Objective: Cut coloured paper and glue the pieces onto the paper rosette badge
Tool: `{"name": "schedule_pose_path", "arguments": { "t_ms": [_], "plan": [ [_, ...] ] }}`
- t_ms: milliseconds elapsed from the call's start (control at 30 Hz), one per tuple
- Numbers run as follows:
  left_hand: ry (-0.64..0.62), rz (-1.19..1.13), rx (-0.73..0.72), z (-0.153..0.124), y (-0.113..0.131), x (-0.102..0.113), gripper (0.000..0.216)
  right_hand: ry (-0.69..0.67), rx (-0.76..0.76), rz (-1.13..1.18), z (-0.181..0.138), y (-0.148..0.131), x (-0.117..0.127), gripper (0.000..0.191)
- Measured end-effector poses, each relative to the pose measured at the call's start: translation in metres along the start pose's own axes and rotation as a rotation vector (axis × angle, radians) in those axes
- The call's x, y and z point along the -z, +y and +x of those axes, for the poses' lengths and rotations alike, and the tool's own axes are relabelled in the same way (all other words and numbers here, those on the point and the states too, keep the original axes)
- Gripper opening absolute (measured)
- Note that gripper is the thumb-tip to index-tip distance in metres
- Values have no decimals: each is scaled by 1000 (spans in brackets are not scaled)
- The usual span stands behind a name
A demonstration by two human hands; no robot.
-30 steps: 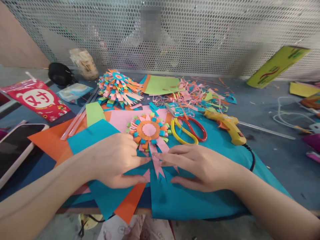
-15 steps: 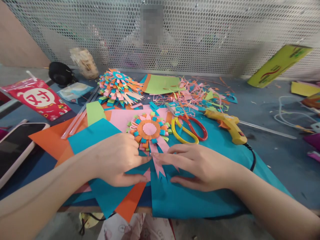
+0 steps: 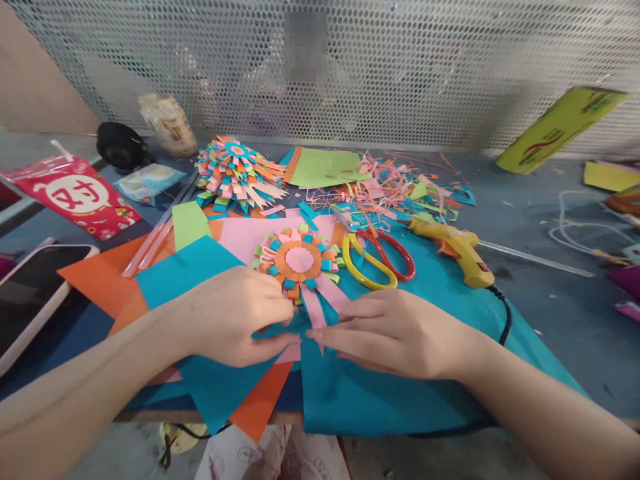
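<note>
Nearest me, my left hand (image 3: 235,320) lies with its fingers curled, the tips against the lower end of the pink paper ribbon tails (image 3: 320,303). I cannot tell whether it pinches them or only presses. My right hand (image 3: 400,333) lies flat and unclenched, grasping nothing. Its fingers stretch towards nine o'clock, and the index finger lies over the ends of the tails, close to the left fingertips. Both hands rest on a large teal paper sheet (image 3: 400,400) that overhangs the table's near edge.

The tails hang from a round paper rosette with an orange ring and pink centre (image 3: 300,260). It lies flat at twelve o'clock from my fingertips, partly on a pink paper sheet (image 3: 245,237).

Just beside the rosette at three o'clock lie scissors with yellow and red handles (image 3: 375,260), and beyond them a yellow glue gun (image 3: 457,247). Well apart at nine o'clock is a white-edged phone (image 3: 25,293).

Farther off, a pile of multicoloured paper rosettes (image 3: 235,173) sits at eleven o'clock, a green paper sheet (image 3: 325,167) at twelve and a heap of paper scraps (image 3: 395,187) at one.
</note>
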State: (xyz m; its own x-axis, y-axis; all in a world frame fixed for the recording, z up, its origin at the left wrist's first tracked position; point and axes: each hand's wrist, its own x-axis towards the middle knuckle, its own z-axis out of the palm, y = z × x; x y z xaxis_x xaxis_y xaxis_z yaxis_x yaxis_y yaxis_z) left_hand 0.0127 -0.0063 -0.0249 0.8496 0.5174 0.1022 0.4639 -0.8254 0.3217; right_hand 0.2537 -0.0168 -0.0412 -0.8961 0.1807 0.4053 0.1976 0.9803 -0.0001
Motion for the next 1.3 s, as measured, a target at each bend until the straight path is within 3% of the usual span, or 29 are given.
{"name": "schedule_pose_path", "arguments": {
  "t_ms": [67, 133, 200, 267, 333, 467, 667, 733, 833, 867, 933, 1000, 1067, 1300],
  "plan": [
    [-153, -318, 332, 1, 5, 3, 36, 45, -20, 21, -2, -1, -1, 29],
    [-366, -775, 665, 3, 9, 5, 40, 85, -76, 73, -4, -2, -1, 33],
    [-502, -1187, 831, 5, 12, 5, 39, 148, -137, 161, -5, -4, -2, 36],
    [-470, -1453, 873, 7, 13, 2, 37, 209, -179, 248, -4, -7, -3, 38],
    [-360, -1589, 887, 9, 12, -3, 35, 242, -197, 311, -3, -8, -3, 38],
    [-160, -1632, 930, 13, 9, -13, 27, 210, -230, 452, 1, -9, -3, 36],
    [-64, -1604, 994, 15, 11, -15, 27, 159, -306, 660, 1, -10, -3, 41],
    [-66, -1593, 985, 14, 12, -15, 26, 190, -420, 664, 4, -12, -3, 31],
    [-42, -1575, 972, 14, 14, -15, 22, 285, -754, 687, 11, -15, -3, 8],
    [-28, -1570, 974, 15, 15, -15, 21, 254, -867, 731, 13, -15, -4, 7],
    [-2, -1562, 974, 15, 17, -15, 21, 63, -1048, 846, 19, -17, -4, 18],
    [8, -1557, 972, 16, 18, -15, 21, -148, -1168, 963, 24, -19, -6, 28],
    [12, -1549, 971, 16, 19, -15, 21, -257, -1248, 1086, 27, -21, -7, 33],
    [17, -1488, 1032, 19, 22, -14, 21, -224, -1296, 1345, 28, -21, -13, 37]
  ]
}}
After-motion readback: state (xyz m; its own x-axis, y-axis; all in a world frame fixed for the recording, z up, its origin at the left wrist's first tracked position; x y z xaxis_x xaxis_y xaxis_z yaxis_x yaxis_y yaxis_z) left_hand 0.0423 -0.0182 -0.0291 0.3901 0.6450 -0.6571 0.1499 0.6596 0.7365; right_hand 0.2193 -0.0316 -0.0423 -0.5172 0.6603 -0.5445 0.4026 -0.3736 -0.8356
